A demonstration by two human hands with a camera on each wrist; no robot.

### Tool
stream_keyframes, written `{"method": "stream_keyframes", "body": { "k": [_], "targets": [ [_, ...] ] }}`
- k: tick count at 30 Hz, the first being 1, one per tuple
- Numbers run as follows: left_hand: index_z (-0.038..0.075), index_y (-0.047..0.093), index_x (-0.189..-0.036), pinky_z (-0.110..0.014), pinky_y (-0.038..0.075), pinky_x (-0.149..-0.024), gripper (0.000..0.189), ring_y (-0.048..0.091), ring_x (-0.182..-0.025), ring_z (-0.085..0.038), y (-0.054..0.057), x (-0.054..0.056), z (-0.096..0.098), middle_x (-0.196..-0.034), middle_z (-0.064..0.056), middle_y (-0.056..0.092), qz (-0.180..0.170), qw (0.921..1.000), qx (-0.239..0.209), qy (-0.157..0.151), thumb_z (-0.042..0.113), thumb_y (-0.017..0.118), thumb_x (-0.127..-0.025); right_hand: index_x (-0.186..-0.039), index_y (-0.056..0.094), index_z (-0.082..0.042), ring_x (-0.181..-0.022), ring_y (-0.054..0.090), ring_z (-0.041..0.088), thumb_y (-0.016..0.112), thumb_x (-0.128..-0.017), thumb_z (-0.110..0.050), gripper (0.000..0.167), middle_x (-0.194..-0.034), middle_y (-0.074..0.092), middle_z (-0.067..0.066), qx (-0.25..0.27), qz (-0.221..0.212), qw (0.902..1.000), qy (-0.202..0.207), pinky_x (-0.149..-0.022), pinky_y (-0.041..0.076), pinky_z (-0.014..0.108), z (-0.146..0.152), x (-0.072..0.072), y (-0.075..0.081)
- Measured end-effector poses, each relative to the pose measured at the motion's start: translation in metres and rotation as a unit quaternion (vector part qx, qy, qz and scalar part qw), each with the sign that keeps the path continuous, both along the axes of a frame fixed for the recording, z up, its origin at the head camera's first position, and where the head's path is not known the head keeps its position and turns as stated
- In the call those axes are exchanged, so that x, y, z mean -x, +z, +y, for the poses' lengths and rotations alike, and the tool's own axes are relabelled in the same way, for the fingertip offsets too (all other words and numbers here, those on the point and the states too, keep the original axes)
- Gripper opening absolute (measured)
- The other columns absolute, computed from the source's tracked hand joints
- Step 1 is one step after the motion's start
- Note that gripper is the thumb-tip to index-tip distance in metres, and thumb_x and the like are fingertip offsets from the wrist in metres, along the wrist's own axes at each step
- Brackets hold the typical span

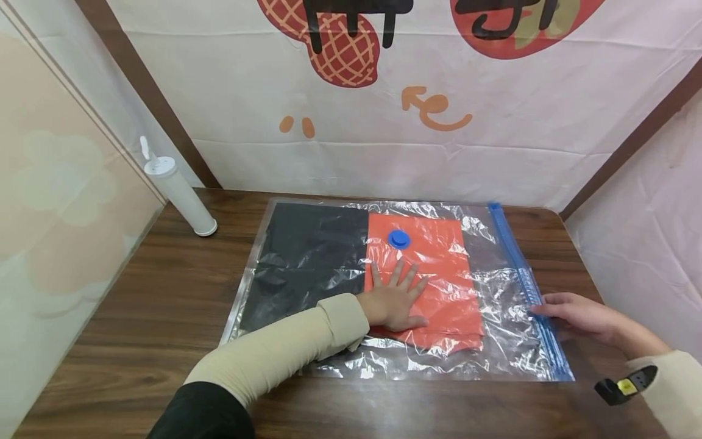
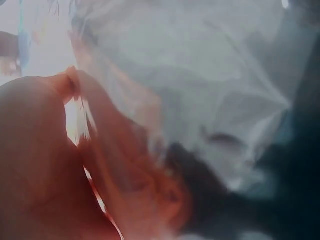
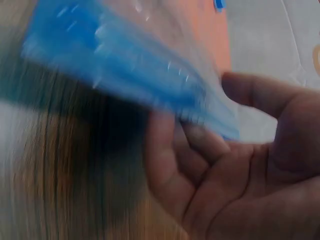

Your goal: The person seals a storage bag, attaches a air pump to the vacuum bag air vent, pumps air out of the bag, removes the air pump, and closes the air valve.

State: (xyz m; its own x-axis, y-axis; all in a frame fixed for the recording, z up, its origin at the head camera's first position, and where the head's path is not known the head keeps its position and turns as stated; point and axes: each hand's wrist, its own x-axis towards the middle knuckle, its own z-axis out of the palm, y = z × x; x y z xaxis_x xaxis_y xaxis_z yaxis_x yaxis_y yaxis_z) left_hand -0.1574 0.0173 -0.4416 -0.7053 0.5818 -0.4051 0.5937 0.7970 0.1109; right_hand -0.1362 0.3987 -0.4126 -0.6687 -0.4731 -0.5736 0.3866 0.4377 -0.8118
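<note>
A clear vacuum storage bag (image 1: 504, 299) lies flat on the table, holding folded black fabric (image 1: 312, 250) on its left and folded orange-red fabric (image 1: 444, 286) beside it. A round blue valve (image 1: 398, 239) sits over the orange-red part. With fingers spread, my left hand (image 1: 392, 303) rests flat on the bag over the orange-red fabric; its wrist view is blurred by close plastic. At the bag's right edge, my right hand (image 1: 581, 314) holds the blue zip strip (image 1: 526, 280). In the right wrist view, the fingers (image 3: 162, 145) are under the strip and the thumb is above.
A white cylindrical hand pump (image 1: 183, 198) with a small handle stands at the table's back left corner. Printed cloth (image 1: 356, 164) hangs behind and at both sides. Brown wood-grain table (image 1: 137, 317) surface shows around the bag.
</note>
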Motion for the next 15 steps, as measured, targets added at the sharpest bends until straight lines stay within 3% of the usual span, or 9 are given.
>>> {"method": "stream_keyframes", "body": {
  "k": [4, 8, 11, 15],
  "targets": [
    [0.030, 0.001, -0.165, -0.080, -0.002, -0.109, 0.088, -0.018, -0.154, -0.033, -0.003, 0.001, -0.001, -0.170, -0.002, -0.014, 0.002, 1.0000, 0.006, 0.003, 0.076, 0.033, -0.097, -0.107, 0.063, 0.000, -0.078, 0.069, 0.010, 0.047, -0.108, -0.010, 0.019, -0.091, 0.071, 0.002, 0.056, -0.039, 0.9968, 0.043, -0.067, 0.058, 0.024, 0.008, -0.008, 0.003],
    [0.029, 0.001, -0.165, -0.080, -0.002, -0.109, 0.088, -0.018, -0.154, -0.033, -0.004, 0.002, -0.001, -0.170, -0.003, -0.014, 0.005, 1.0000, 0.006, -0.001, 0.076, 0.033, -0.097, -0.094, 0.061, -0.007, -0.063, 0.058, 0.001, 0.047, -0.107, -0.010, 0.019, -0.080, 0.067, -0.005, 0.051, -0.020, 0.9961, 0.069, -0.057, 0.049, 0.015, 0.009, -0.011, 0.009],
    [0.028, 0.002, -0.165, -0.080, -0.001, -0.109, 0.088, -0.017, -0.154, -0.034, -0.004, 0.002, -0.001, -0.170, -0.004, -0.013, 0.007, 1.0000, 0.005, -0.002, 0.075, 0.033, -0.098, -0.093, 0.061, -0.007, -0.059, 0.054, 0.001, 0.044, -0.107, -0.007, 0.022, -0.079, 0.069, -0.004, 0.064, 0.006, 0.9940, 0.089, -0.053, 0.043, 0.016, 0.004, -0.007, 0.014],
    [0.028, 0.004, -0.165, -0.081, 0.003, -0.109, 0.088, -0.013, -0.154, -0.036, -0.005, 0.001, 0.001, -0.171, -0.005, -0.010, 0.018, 0.9998, 0.011, -0.007, 0.076, 0.033, -0.097, -0.093, 0.061, -0.006, -0.059, 0.050, 0.002, 0.041, -0.107, -0.004, 0.024, -0.079, 0.070, -0.004, 0.086, 0.033, 0.9897, 0.110, -0.045, 0.029, 0.032, -0.009, -0.003, 0.025]
  ]
}}
